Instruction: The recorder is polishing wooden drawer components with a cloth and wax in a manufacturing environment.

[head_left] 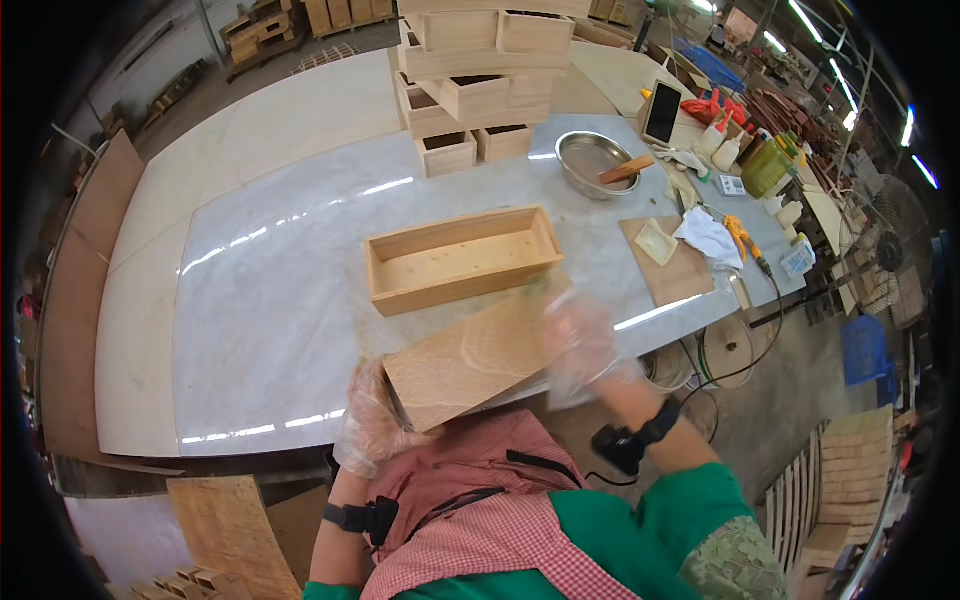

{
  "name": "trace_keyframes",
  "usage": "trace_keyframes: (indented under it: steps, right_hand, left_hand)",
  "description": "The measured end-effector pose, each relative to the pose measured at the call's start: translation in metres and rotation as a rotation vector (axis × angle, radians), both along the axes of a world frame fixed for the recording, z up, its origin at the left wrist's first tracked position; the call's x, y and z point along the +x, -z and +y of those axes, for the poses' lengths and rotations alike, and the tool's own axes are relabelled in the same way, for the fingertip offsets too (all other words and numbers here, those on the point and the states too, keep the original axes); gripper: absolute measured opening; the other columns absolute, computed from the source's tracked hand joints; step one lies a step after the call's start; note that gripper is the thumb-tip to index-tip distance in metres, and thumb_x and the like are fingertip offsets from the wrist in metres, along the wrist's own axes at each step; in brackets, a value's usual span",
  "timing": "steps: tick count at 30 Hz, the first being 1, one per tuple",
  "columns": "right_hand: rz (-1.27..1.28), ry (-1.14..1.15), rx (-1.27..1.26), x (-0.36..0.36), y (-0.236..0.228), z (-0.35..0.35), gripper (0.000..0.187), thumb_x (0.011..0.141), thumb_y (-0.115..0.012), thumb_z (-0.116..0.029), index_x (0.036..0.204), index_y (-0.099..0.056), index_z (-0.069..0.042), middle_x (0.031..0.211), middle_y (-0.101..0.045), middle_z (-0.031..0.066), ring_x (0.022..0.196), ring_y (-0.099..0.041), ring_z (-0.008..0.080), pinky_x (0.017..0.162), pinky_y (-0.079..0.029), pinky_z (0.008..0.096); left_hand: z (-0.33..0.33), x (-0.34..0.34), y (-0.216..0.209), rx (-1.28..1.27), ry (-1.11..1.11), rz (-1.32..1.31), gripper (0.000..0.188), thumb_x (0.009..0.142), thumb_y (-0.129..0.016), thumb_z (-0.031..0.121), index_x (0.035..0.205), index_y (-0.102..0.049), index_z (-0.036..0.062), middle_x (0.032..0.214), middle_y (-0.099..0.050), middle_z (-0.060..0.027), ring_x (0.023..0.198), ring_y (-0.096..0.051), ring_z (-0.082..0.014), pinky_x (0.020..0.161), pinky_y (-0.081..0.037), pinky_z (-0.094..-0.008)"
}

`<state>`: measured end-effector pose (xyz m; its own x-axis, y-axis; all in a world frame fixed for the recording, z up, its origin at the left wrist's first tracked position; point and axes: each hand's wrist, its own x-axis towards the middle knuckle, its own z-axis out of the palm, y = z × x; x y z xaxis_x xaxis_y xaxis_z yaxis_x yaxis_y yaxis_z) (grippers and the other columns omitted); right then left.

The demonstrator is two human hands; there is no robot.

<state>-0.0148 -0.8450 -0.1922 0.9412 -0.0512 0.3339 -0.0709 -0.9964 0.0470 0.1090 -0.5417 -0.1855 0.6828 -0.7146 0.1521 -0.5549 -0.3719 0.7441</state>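
Observation:
My left hand point(370, 428), in a clear plastic glove, is closed round the left end of a wooden box point(465, 358). The box is tilted at the table's near edge, a broad flat grained face turned up; its inside is hidden. My right hand point(580, 338), gloved too, is at the box's right end and smeared by motion, so its fingers cannot be made out. Just beyond lies an open-topped wooden drawer point(465, 257), long and shallow, with nothing in it.
Stacked wooden drawers point(480, 100) rise at the table's back. To the right are a metal bowl point(590, 150) with a wooden piece, a white cloth point(710, 238), an orange-handled tool point(738, 235) with a cord, several bottles point(770, 165) and a dark-screened tablet point(661, 112).

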Motion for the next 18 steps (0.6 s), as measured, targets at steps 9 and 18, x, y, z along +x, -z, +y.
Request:
trace_keyframes:
  steps: [9,18]
  right_hand:
    - [-0.058,0.032,0.314,0.026,-0.01,-0.009,0.017,0.084,-0.052,-0.02,0.086,-0.062,-0.007,0.078,-0.063,0.0158,0.075,-0.062,0.0358,0.067,-0.05,0.0424]
    - [0.15,0.253,0.115,-0.043,-0.046,0.01,0.015,0.086,-0.055,-0.019,0.091,-0.06,-0.005,0.077,-0.064,0.0174,0.068,-0.065,0.0354,0.053,-0.05,0.0445]
  left_hand:
    - [0.008,0.001,0.02,-0.02,-0.015,0.026,0.098,0.049,-0.085,0.054,0.124,-0.047,0.0051,0.114,-0.054,-0.0121,0.112,-0.051,-0.0326,0.109,-0.028,-0.0468]
    - [0.004,0.0,0.011,-0.047,-0.011,0.044,0.1,0.048,-0.087,0.056,0.124,-0.047,0.0049,0.11,-0.057,-0.0117,0.111,-0.05,-0.0335,0.106,-0.03,-0.0472]
